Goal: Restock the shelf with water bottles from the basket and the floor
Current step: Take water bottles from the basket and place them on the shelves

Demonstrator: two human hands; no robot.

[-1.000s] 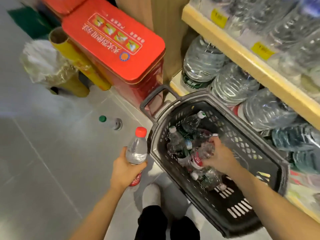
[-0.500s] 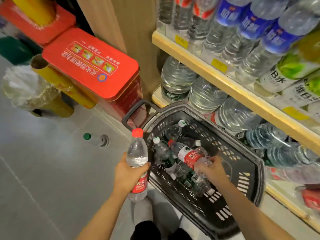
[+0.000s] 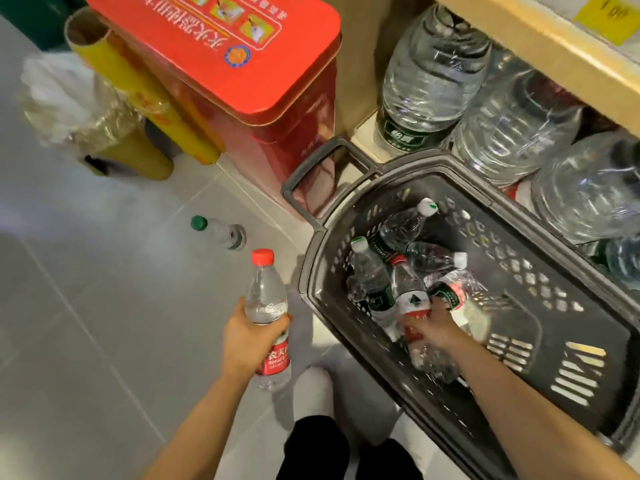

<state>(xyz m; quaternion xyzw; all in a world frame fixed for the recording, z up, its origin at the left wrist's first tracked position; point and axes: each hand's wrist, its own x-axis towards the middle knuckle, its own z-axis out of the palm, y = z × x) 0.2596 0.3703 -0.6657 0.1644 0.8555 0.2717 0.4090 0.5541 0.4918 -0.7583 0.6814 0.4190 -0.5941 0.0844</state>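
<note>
My left hand grips an upright red-capped water bottle above the floor, left of the basket. My right hand reaches into the dark plastic basket and holds a second red-labelled bottle by its lower body. Several other small bottles, some with green labels, lie in a pile in the basket. A green-capped bottle lies on the grey floor beyond my left hand. The wooden shelf edge crosses the top right.
Large water jugs fill the bottom shelf behind the basket. A red tin box stands left of the shelf, with yellow tubes and a plastic-wrapped bundle beside it. My white-socked foot is on the floor below.
The view has tilted down, so the upper shelf bottles have left the frame. My right hand has shifted its hold on the red-labelled bottle down toward the basket pile. My left hand keeps its bottle.
</note>
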